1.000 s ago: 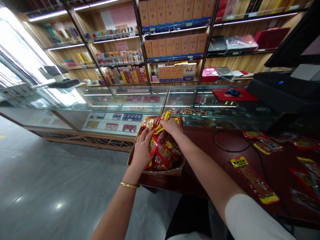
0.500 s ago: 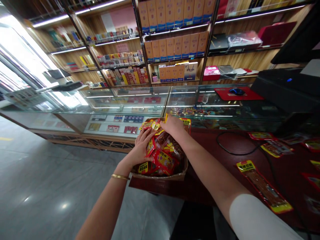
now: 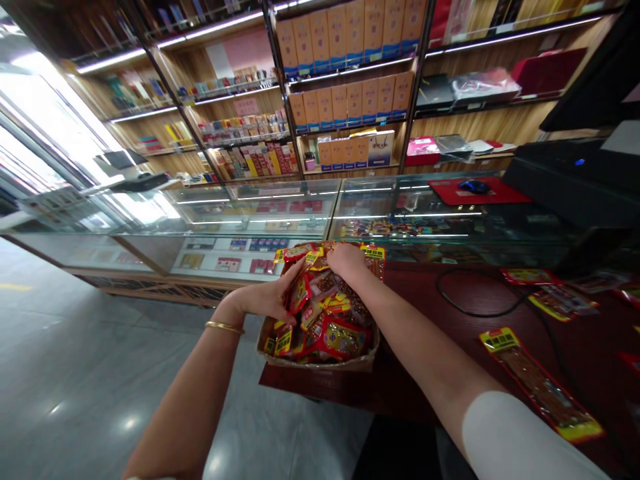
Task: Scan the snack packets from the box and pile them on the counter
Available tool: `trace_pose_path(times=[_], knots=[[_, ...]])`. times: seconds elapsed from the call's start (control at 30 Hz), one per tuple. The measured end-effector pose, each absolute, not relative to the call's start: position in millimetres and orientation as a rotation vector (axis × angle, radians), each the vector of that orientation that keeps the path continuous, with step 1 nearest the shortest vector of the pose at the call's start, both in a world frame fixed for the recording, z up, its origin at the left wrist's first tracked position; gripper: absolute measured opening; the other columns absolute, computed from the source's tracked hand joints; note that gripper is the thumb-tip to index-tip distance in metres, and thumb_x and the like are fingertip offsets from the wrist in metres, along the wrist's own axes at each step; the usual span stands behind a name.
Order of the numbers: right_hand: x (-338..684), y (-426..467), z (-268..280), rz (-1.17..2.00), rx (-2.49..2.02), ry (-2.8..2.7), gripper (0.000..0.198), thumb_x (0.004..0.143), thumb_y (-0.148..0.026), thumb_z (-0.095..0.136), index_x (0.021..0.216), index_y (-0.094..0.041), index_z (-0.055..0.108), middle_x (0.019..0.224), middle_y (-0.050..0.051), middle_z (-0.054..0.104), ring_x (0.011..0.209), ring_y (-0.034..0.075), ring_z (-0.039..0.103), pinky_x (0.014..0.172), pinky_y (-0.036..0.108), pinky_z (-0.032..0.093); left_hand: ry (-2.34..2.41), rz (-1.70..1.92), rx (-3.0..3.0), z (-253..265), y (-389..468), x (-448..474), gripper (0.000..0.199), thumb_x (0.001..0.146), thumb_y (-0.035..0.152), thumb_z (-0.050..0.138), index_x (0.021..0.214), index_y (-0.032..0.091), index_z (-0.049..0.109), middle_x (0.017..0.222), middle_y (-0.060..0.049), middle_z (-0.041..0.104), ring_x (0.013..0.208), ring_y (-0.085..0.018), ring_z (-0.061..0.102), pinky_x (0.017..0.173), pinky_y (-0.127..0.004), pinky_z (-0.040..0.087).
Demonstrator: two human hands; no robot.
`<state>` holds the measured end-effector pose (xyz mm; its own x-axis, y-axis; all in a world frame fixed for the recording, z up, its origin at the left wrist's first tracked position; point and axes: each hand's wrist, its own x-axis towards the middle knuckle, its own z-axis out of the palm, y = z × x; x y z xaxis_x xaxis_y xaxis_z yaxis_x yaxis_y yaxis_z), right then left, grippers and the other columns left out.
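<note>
A cardboard box (image 3: pixel 320 364) full of red-and-yellow snack packets (image 3: pixel 345 337) stands at the near left corner of the dark red table. My left hand (image 3: pixel 270 298) lies at the box's left side, thumb and fingers spread apart over the packets. Toward the far side of the box, my right hand (image 3: pixel 347 259) reaches in with curled fingers, closed on a packet among the others; its fingertips are partly hidden. A long packet of brown strips (image 3: pixel 540 387) lies on the table to the right of my right forearm.
Behind the box runs a glass display counter (image 3: pixel 255 193), with a mouse (image 3: pixel 475 187) on a red mat (image 3: pixel 440 191). A black cable (image 3: pixel 467 313) loops across the dark red table (image 3: pixel 420 293). More packets (image 3: pixel 563 300) lie at right. Stocked shelves (image 3: pixel 350 60) line the wall.
My left hand has shifted left and opened wider, off the middle packets. My right hand has lowered slightly into the box's far side; the yellow piece at its fingertips no longer sticks up.
</note>
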<state>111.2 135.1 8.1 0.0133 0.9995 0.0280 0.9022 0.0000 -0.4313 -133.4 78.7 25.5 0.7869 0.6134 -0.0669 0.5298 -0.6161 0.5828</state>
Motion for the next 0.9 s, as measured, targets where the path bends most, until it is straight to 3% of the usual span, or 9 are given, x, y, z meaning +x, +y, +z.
trace_pose_path(times=[0.13, 0.23, 0.3, 0.5, 0.6, 0.67, 0.73, 0.8, 0.9], knots=[[111, 132, 9, 0.41, -1.933, -1.909, 0.035, 0.1, -0.036, 0.066, 0.13, -0.018, 0.062, 0.13, 0.009, 0.066, 0.107, 0.024, 0.069, 0.09, 0.045, 0.059, 0.854, 0.546, 2.134, 49, 92, -152, 0.116, 0.068, 0.065, 0.081, 0.163, 0.033, 0.023, 0.169, -0.008, 0.026, 0.154, -0.034, 0.028, 0.12, -0.048, 0.037], [110, 127, 13, 0.389, -1.878, -1.859, 0.035, 0.1, -0.038, 0.066, 0.129, -0.018, 0.063, 0.128, 0.008, 0.066, 0.107, 0.023, 0.069, 0.091, 0.045, 0.058, 1.189, 1.047, 1.772, 38, 113, -145, 0.087, 0.08, 0.067, 0.066, 0.154, 0.026, 0.045, 0.155, -0.013, 0.051, 0.142, -0.033, 0.049, 0.114, -0.049, 0.044], [109, 124, 18, 0.366, -1.822, -1.83, 0.036, 0.1, -0.042, 0.065, 0.128, -0.018, 0.063, 0.129, 0.009, 0.066, 0.108, 0.024, 0.068, 0.093, 0.047, 0.057, 1.435, 1.213, 1.604, 21, 128, -131, 0.073, 0.086, 0.06, 0.06, 0.147, 0.02, 0.054, 0.148, -0.014, 0.058, 0.137, -0.032, 0.053, 0.114, -0.048, 0.044], [124, 118, 37, 0.332, -1.573, -1.836, 0.047, 0.111, -0.04, 0.029, 0.127, -0.021, 0.069, 0.13, 0.009, 0.07, 0.124, 0.021, 0.062, 0.106, 0.032, 0.044, 1.666, 0.98, 1.635, -14, 148, -97, 0.054, 0.089, 0.049, 0.058, 0.132, 0.018, 0.069, 0.138, -0.01, 0.067, 0.13, -0.028, 0.059, 0.113, -0.04, 0.043], [155, 107, 31, 0.315, -1.51, -1.812, 0.049, 0.111, -0.032, 0.022, 0.142, -0.024, 0.059, 0.149, 0.006, 0.059, 0.14, 0.018, 0.048, 0.117, 0.032, 0.032, 1.683, 0.846, 1.852, -16, 142, -95, 0.052, 0.086, 0.052, 0.062, 0.125, 0.019, 0.073, 0.132, -0.009, 0.071, 0.126, -0.03, 0.062, 0.114, -0.041, 0.042], [175, 97, 18, 0.322, -1.518, -1.792, 0.049, 0.109, -0.034, 0.029, 0.153, -0.022, 0.047, 0.163, 0.008, 0.043, 0.151, 0.022, 0.033, 0.123, 0.042, 0.02, 1.668, 0.745, 2.026, -17, 138, -93, 0.053, 0.089, 0.056, 0.056, 0.126, 0.021, 0.073, 0.134, -0.009, 0.07, 0.128, -0.03, 0.061, 0.115, -0.041, 0.04], [183, 87, 2, 0.389, -1.516, -1.838, 0.057, 0.104, -0.043, 0.044, 0.156, -0.02, 0.042, 0.166, 0.013, 0.036, 0.154, 0.031, 0.027, 0.123, 0.054, 0.019, 1.657, 0.674, 2.117, -18, 136, -89, 0.054, 0.093, 0.057, 0.049, 0.129, 0.023, 0.072, 0.137, -0.007, 0.068, 0.133, -0.029, 0.057, 0.118, -0.041, 0.036], [177, 82, -12, 0.469, -1.457, -1.941, 0.062, 0.097, -0.049, 0.059, 0.152, -0.023, 0.049, 0.161, 0.014, 0.044, 0.152, 0.035, 0.031, 0.122, 0.056, 0.021, 1.706, 0.603, 2.129, -20, 136, -83, 0.054, 0.094, 0.056, 0.047, 0.132, 0.025, 0.07, 0.138, -0.007, 0.067, 0.136, -0.03, 0.054, 0.121, -0.043, 0.032], [149, 89, -25, 0.542, -1.325, -2.047, 0.061, 0.093, -0.047, 0.068, 0.148, -0.023, 0.054, 0.153, 0.012, 0.055, 0.145, 0.029, 0.044, 0.122, 0.048, 0.027, 1.769, 0.475, 2.128, -25, 140, -76, 0.049, 0.094, 0.053, 0.047, 0.132, 0.03, 0.068, 0.137, -0.007, 0.068, 0.133, -0.033, 0.058, 0.123, -0.05, 0.025]])
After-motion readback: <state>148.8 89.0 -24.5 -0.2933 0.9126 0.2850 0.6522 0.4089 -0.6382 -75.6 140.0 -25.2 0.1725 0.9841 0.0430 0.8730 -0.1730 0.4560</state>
